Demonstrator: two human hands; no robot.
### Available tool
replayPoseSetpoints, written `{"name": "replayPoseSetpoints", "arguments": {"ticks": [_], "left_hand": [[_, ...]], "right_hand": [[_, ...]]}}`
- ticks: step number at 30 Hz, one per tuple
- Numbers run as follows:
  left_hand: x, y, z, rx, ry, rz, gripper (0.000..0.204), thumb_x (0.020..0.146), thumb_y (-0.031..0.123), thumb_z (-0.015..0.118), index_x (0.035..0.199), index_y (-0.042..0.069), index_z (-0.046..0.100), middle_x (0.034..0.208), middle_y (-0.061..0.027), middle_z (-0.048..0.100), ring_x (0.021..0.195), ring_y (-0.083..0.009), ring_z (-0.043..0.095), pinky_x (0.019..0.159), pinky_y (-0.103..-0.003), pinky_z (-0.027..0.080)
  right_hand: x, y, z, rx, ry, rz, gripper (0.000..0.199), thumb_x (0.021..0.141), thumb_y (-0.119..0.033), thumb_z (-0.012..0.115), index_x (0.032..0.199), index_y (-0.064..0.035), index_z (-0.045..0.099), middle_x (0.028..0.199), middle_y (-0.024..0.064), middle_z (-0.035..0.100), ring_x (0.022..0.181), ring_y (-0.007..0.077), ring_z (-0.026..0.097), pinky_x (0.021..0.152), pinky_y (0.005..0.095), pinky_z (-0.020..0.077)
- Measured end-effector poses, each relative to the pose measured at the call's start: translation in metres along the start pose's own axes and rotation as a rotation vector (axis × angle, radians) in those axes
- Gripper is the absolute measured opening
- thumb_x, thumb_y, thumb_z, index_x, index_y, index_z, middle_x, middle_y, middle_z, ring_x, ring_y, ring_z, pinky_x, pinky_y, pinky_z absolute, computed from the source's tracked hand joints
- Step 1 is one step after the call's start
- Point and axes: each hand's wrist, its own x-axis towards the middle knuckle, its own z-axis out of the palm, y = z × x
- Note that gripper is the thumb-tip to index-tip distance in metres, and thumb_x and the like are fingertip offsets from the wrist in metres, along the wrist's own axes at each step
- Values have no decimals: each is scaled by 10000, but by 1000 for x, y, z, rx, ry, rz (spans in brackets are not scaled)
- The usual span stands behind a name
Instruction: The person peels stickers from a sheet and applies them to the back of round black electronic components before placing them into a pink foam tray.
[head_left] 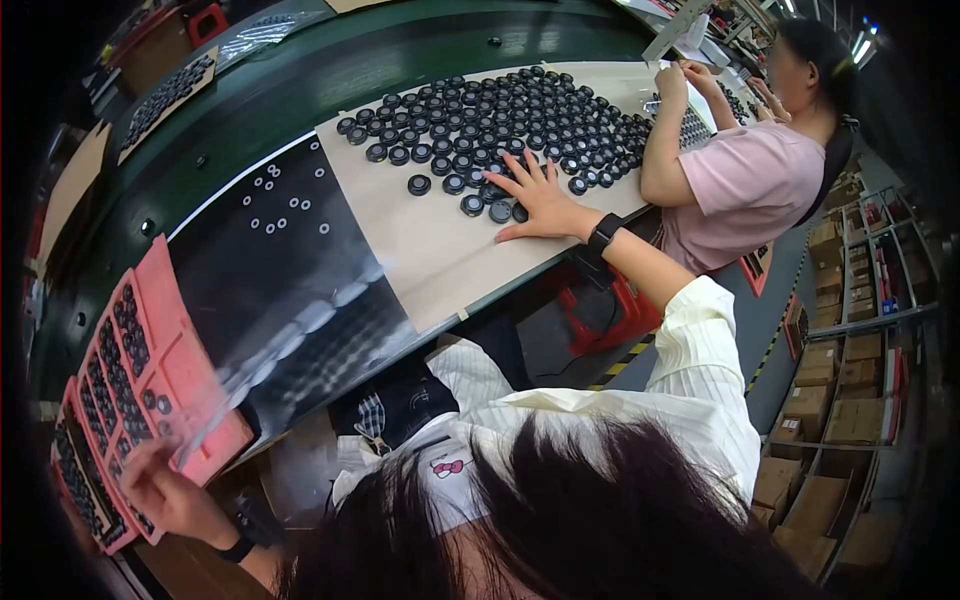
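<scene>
- Right hand (545,207): fingers splayed, over the near edge of the black discs (420,185) spread on a tan board (425,255).
- Left hand (170,492): fingers curled, beside a pink tray (165,290) holding more discs; whether it grips anything, cannot tell.

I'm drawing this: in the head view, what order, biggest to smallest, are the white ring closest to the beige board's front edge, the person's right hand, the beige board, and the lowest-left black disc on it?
1. Beige board
2. Right hand
3. Black disc
4. White ring
</scene>
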Motion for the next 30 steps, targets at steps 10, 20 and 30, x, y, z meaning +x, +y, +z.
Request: {"name": "replayPoseSetpoints", "arguments": {"ticks": [10, 20, 30], "left_hand": [[20, -4, -21, -41, 335, -20, 82, 919, 91, 430, 894, 20, 463, 866, -78, 527, 732, -118, 474, 660, -209, 379], [34, 16, -21, -245, 96, -372, 98, 909, 146, 463, 877, 54, 452, 700, -6, 439, 573, -67, 411, 530, -176, 325], [-20, -29, -1, -419, -223, -955, 146, 881, 150, 500, 960, 35, 457, 731, -29, 509, 569, -96, 487, 570, -225, 429]], "right_hand": [[61, -56, -1, 49, 126, -150, 850, 714, -658, 509, 1382, -236, 193, 1411, 247, 105, 1263, 524, 42, 947, 677, 66], [139, -131, 7, 139, 227, -285, 845, 721, -721, 407, 1385, -256, 166, 1406, 273, 92, 1245, 560, 31, 910, 712, 37], [193, -174, 5, 71, 210, -246, 898, 695, -733, 431, 1394, -257, 129, 1423, 225, 102, 1275, 508, 34, 925, 701, 47]]}}
